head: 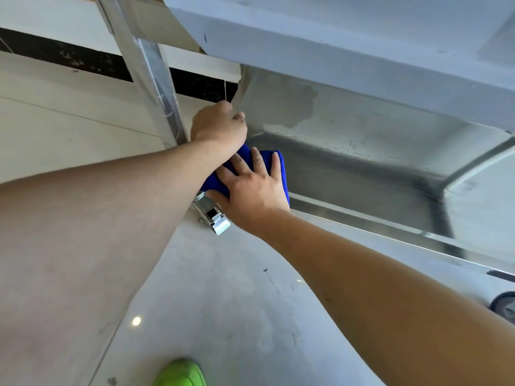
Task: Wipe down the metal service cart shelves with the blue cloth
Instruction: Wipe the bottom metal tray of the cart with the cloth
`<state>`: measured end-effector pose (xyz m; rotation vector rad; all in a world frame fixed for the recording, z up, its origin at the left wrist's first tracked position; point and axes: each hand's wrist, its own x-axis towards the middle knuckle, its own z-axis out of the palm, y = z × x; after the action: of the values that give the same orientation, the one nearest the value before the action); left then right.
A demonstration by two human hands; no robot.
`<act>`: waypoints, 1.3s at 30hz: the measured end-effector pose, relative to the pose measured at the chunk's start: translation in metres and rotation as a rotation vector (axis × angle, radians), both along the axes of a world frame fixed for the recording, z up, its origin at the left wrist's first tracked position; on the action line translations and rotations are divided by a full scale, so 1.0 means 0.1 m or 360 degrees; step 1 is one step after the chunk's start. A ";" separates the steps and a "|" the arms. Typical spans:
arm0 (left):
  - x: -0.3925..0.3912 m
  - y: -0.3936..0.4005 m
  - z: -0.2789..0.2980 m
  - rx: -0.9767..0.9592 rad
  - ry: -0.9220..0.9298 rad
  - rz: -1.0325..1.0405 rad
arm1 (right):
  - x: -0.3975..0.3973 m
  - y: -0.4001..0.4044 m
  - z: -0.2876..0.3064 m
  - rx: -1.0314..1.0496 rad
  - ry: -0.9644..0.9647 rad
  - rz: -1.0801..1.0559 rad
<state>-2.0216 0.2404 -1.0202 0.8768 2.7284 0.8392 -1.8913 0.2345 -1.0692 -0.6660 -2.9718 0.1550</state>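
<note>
Right hand (pixel 252 188): lies flat on the blue cloth (pixel 274 162), fingers straight and spread, pressing it onto the near left corner of the lower shelf (pixel 362 174).
Left hand (pixel 218 125): reaches in above the right hand, fingers curled at the corner where the cart's upright post (pixel 156 79) meets the lower shelf; what they close on is hidden, so the grip cannot be told.
Blue cloth: folded into a pad; its far edge shows past the right fingertips, its left part lies under the left wrist.
Lower shelf: a shallow metal tray with raised rim; the surface beyond the cloth shows a dull, patchy film.
Upper shelf (pixel 334 43): pale metal, overhanging the lower shelf across the top of the view.
Caster bracket (pixel 214 218): shiny metal fitting below the shelf corner, just beside the right wrist.
Floor (pixel 223 302): pale grey, scuffed.
Shoe (pixel 181 373): bright green, at the bottom edge.
Wheel (pixel 504 305): dark, partly visible at the right edge.
</note>
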 end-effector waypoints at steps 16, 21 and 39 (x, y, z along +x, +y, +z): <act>0.90 0.44 -0.21 -0.0101 0.0282 -0.0508 | 1.04 0.35 -0.07 0.0208 0.0080 -0.0015; 1.16 0.49 -0.21 -0.0053 0.0357 -0.0745 | 1.37 0.42 -0.11 0.0229 0.0093 -0.0117; 2.11 -0.76 1.91 -0.0563 0.0123 -0.0911 | 2.80 -0.06 2.21 -0.0711 -0.0266 -0.0857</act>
<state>-1.8110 0.1641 -0.8296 1.5046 2.3568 0.2085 -1.6111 0.2284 -0.8482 -1.5635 -2.7857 0.7580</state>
